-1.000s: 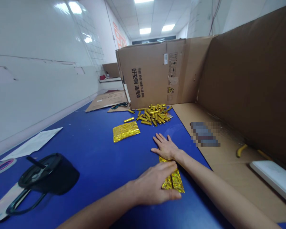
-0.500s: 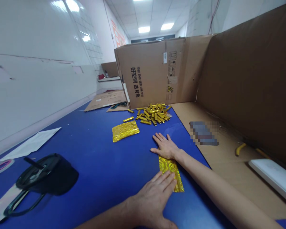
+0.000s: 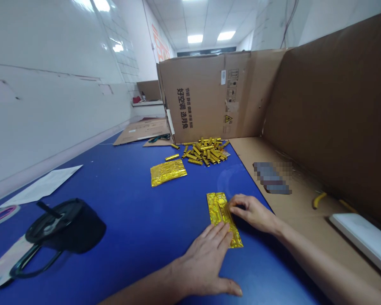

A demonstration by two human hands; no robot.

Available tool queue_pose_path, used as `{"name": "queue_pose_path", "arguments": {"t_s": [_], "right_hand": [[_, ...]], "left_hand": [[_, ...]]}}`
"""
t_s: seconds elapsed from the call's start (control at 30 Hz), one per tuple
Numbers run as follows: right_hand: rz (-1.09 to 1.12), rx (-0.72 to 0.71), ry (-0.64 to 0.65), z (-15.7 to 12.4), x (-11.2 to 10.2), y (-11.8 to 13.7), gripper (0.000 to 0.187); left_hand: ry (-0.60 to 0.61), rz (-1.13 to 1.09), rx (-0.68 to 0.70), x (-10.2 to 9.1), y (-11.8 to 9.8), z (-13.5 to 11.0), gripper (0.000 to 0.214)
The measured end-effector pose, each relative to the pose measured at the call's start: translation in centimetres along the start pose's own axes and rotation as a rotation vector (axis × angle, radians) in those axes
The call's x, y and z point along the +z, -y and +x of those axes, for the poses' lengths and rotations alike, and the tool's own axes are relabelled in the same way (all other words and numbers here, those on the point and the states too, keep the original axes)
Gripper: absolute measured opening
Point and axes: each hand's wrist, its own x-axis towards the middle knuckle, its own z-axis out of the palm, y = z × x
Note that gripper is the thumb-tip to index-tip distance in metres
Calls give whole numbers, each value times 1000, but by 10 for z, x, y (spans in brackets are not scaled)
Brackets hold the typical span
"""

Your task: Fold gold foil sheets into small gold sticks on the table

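Observation:
A flat gold foil sheet (image 3: 214,207) lies on the blue table, its long sides folded toward a lengthwise seam. My left hand (image 3: 206,258) rests flat on its lower left part, fingers stretched out and thumb spread. At the sheet's right edge, my right hand (image 3: 249,210) is closed in a pinch, thumb and forefinger at the foil. Farther off lies another flat gold foil piece (image 3: 168,171). Behind it is a heap of small gold foil tubes (image 3: 206,151), with a few loose ones beside it.
A large cardboard box (image 3: 206,101) stands behind the heap, and cardboard walls the right side. To the left are a black lidded cup (image 3: 79,231), a white paper sheet (image 3: 47,182) and a tape roll (image 3: 1,215). A white slab (image 3: 362,239) lies at right.
My right hand has gone from lying flat over the foil's far end to pinching at its right edge. The far end now shows. My left hand stays flat on the foil.

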Motion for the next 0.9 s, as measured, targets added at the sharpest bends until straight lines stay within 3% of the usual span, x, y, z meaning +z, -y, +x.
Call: {"name": "queue_pose_path", "arguments": {"t_s": [0.17, 0.37, 0.53, 0.63, 0.73, 0.9], "right_hand": [[-161, -82, 121, -14, 10, 10, 21], [-254, -73, 266, -17, 1, 20, 26], [-275, 6, 392, -21, -5, 23, 55], [-289, 39, 433, -24, -4, 22, 62], [-307, 21, 419, -25, -2, 22, 58], [-316, -39, 340, -24, -1, 29, 31]], "left_hand": [[-25, -11, -41, 1, 3, 2, 87], [-123, -67, -108, -12, 10, 0, 70], [-128, 62, -64, -18, 12, 6, 49], [-150, 121, -59, -16, 12, 9, 44], [-182, 128, -69, -13, 10, 10, 40], [-193, 102, -69, -10, 9, 9, 39]]}}
